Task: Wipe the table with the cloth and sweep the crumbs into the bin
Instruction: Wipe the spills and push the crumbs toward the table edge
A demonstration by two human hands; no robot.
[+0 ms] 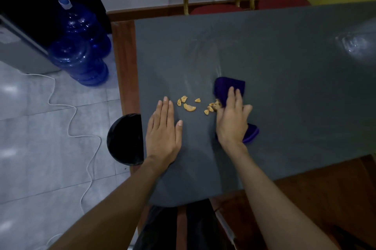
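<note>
Dim, soft; glare far right; edges warped.

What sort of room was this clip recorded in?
Probably a home or small-office dining or pantry corner: a wooden table under a grey mat, red chairs tucked in behind it, blue water jugs on the tiled floor, and a black bin beside the table.

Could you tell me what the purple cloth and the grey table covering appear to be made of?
The purple cloth looks like soft, matte fabric, possibly microfibre: it folds and bunches under the right hand. The grey table covering seems a smooth, faintly glossy sheet, perhaps vinyl, showing streaks and reflected light.
</note>
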